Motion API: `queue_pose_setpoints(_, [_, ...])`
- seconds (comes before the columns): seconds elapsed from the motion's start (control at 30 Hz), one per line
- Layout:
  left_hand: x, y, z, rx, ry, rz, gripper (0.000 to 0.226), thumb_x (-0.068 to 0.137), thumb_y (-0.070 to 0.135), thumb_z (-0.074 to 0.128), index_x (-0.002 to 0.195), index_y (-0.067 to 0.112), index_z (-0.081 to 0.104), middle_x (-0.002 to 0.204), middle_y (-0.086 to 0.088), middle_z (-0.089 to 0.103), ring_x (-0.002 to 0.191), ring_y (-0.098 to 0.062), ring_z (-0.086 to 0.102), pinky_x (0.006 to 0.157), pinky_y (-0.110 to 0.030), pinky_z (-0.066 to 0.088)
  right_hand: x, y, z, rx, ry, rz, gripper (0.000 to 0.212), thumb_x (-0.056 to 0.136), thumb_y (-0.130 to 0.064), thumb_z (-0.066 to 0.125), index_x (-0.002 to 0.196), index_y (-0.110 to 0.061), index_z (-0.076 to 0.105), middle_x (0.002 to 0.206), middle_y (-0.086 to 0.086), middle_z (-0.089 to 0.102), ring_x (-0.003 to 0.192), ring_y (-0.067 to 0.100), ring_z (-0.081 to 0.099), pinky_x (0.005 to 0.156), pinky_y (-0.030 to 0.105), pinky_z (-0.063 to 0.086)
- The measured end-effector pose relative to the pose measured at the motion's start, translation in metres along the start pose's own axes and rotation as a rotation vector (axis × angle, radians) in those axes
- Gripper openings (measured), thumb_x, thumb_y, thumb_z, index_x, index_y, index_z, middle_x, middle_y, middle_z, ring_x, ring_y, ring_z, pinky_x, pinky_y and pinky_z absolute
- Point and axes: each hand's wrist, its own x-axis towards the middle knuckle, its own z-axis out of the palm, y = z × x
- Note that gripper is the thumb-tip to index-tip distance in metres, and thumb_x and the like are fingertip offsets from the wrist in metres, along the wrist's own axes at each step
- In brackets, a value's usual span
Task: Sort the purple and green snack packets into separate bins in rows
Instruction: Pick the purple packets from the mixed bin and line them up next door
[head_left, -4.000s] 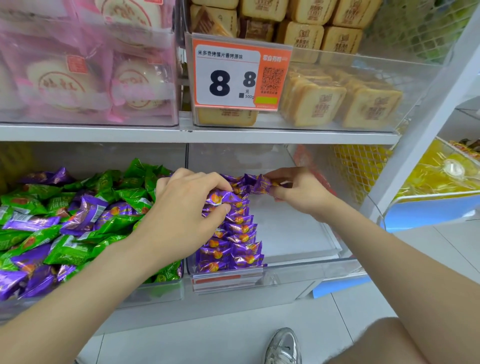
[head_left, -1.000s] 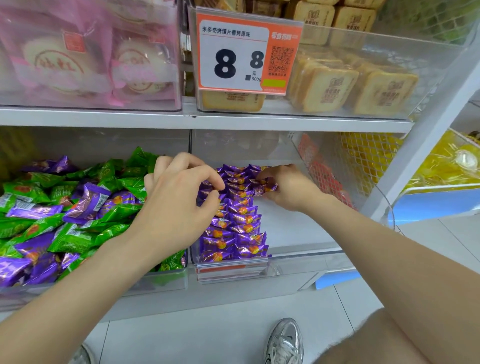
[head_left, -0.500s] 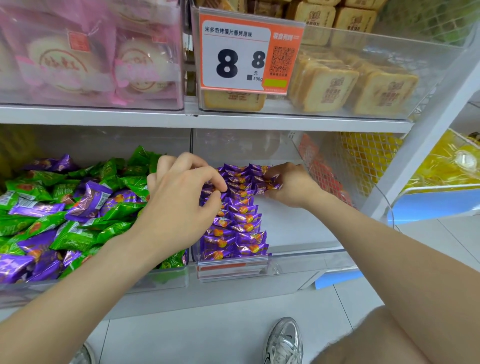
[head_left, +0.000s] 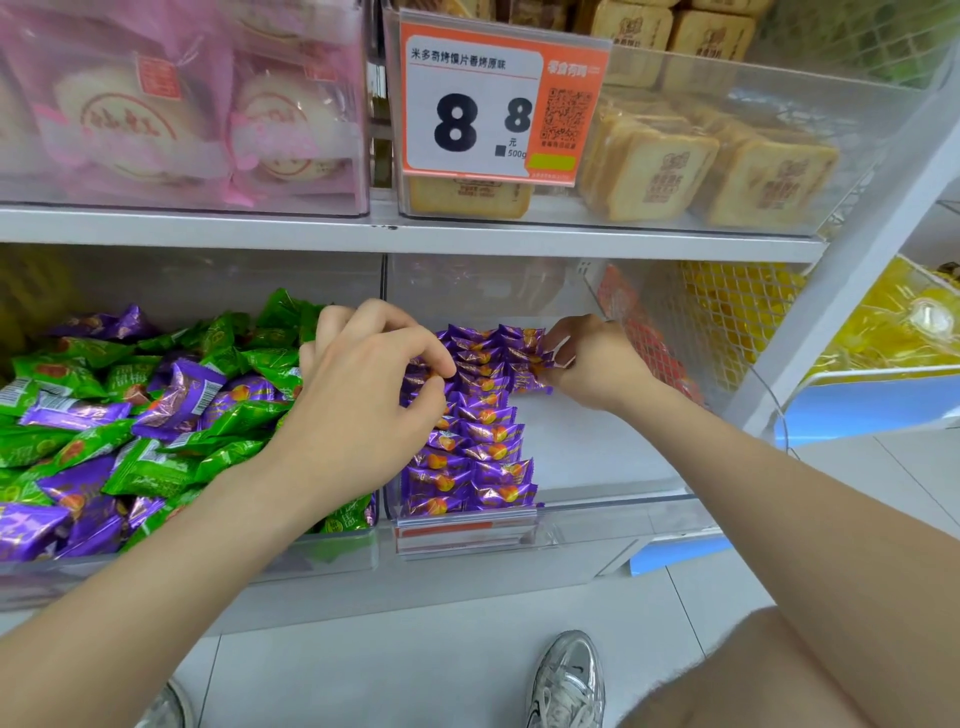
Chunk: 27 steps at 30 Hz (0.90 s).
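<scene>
Purple foil snack packets (head_left: 478, 441) form two rows in the right clear plastic bin (head_left: 613, 512), left hand (head_left: 363, 400) and right hand (head_left: 597, 364) each pinching one there, while the left bin (head_left: 208, 564) holds a green-and-purple pile (head_left: 156, 415) that looks mostly unsorted.

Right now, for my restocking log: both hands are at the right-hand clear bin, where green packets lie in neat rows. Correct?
Not quite. The head view shows the rowed packets in that clear bin are purple, not green; the left hand and right hand are at it.
</scene>
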Motion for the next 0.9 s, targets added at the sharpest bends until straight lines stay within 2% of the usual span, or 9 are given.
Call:
queue_pose_setpoints(0.1, [0.0, -0.003, -0.003, -0.047, -0.005, 0.031, 0.014, 0.093, 0.027, 0.068, 0.1, 0.038, 0.073, 0.11, 0.013, 0.051, 0.117, -0.015, 0.038, 0.1, -0.043, 0.041, -0.005, -0.005, -0.001, -0.044, 0.023, -0.022, 0.032, 0.085, -0.028, 0.082, 0.112, -0.014, 0.074, 0.094, 0.0, 0.066, 0.085, 0.021, 0.067, 0.074, 0.029, 0.052])
queue_pose_setpoints(0.23, [-0.006, -0.001, -0.009, -0.073, 0.015, 0.05, 0.015, 0.093, 0.022, 0.068, 0.103, 0.033, 0.073, 0.111, 0.011, 0.052, 0.114, -0.013, 0.047, 0.095, -0.03, 0.037, -0.017, -0.021, -0.013, -0.069, 0.049, 0.03, 0.032, 0.088, -0.019, 0.072, 0.118, -0.01, 0.072, 0.113, 0.008, 0.072, 0.101, 0.031, 0.069, 0.083, 0.035, 0.055])
queue_pose_setpoints(0.33, [-0.014, -0.003, -0.022, -0.077, 0.053, 0.059, 0.013, 0.093, 0.021, 0.068, 0.101, 0.031, 0.068, 0.109, 0.013, 0.051, 0.109, -0.009, 0.049, 0.09, -0.023, 0.034, -0.034, -0.057, -0.029, 0.002, 0.037, -0.032, 0.024, 0.089, -0.011, 0.057, 0.102, -0.009, 0.076, 0.098, 0.009, 0.077, 0.088, 0.031, 0.071, 0.08, 0.037, 0.059])
queue_pose_setpoints(0.43, [-0.025, -0.01, -0.04, -0.039, 0.059, 0.037, 0.011, 0.092, 0.026, 0.066, 0.096, 0.032, 0.058, 0.1, 0.014, 0.048, 0.097, -0.008, 0.051, 0.082, -0.03, 0.038, -0.061, -0.106, -0.044, 0.163, -0.012, -0.122, 0.031, 0.09, -0.008, 0.048, 0.084, -0.021, 0.075, 0.074, 0.002, 0.075, 0.066, 0.022, 0.07, 0.067, 0.033, 0.058])
queue_pose_setpoints(0.57, [-0.03, -0.033, -0.078, 0.157, -0.084, -0.149, 0.012, 0.091, 0.033, 0.062, 0.082, 0.032, 0.056, 0.079, 0.011, 0.06, 0.08, -0.01, 0.056, 0.074, -0.038, 0.046, -0.107, -0.172, -0.045, 0.284, -0.016, -0.385, 0.027, 0.084, -0.003, 0.053, 0.082, -0.021, 0.072, 0.059, -0.015, 0.062, 0.059, 0.005, 0.059, 0.059, 0.012, 0.038])
queue_pose_setpoints(0.67, [-0.03, -0.063, -0.11, 0.284, -0.17, -0.357, 0.012, 0.091, 0.031, 0.06, 0.079, 0.029, 0.061, 0.072, 0.007, 0.066, 0.081, -0.023, 0.064, 0.076, -0.039, 0.053, -0.118, -0.204, -0.022, 0.15, -0.069, -0.637, 0.026, 0.084, -0.003, 0.057, 0.097, -0.02, 0.072, 0.087, -0.008, 0.066, 0.082, 0.01, 0.062, 0.077, 0.029, 0.05])
queue_pose_setpoints(0.73, [-0.031, -0.086, -0.121, 0.355, -0.174, -0.395, 0.008, 0.087, 0.022, 0.064, 0.089, 0.03, 0.061, 0.087, 0.004, 0.066, 0.092, -0.027, 0.065, 0.083, -0.041, 0.054, -0.112, -0.216, -0.003, 0.04, -0.112, -0.704, 0.03, 0.089, -0.005, 0.057, 0.111, -0.02, 0.07, 0.101, 0.002, 0.068, 0.097, 0.024, 0.065, 0.085, 0.042, 0.055])
queue_pose_setpoints(0.83, [-0.028, -0.107, -0.125, 0.349, -0.27, -0.325, 0.048, 0.085, 0.016, 0.074, 0.128, 0.026, 0.055, 0.114, -0.003, 0.053, 0.109, -0.028, 0.06, 0.096, -0.041, 0.05, -0.098, -0.232, 0.013, -0.006, -0.095, -0.693, 0.03, 0.094, -0.009, 0.058, 0.121, -0.019, 0.067, 0.109, 0.005, 0.069, 0.105, 0.028, 0.064, 0.089, 0.047, 0.055])
queue_pose_setpoints(0.9, [-0.026, -0.111, -0.122, 0.33, -0.333, -0.261, 0.063, 0.086, 0.017, 0.077, 0.142, 0.027, 0.05, 0.12, -0.001, 0.049, 0.117, -0.027, 0.057, 0.1, -0.037, 0.047, -0.087, -0.244, 0.019, -0.009, -0.021, -0.696, 0.024, 0.097, -0.013, 0.059, 0.118, -0.017, 0.067, 0.106, 0.005, 0.068, 0.102, 0.028, 0.064, 0.087, 0.046, 0.054])
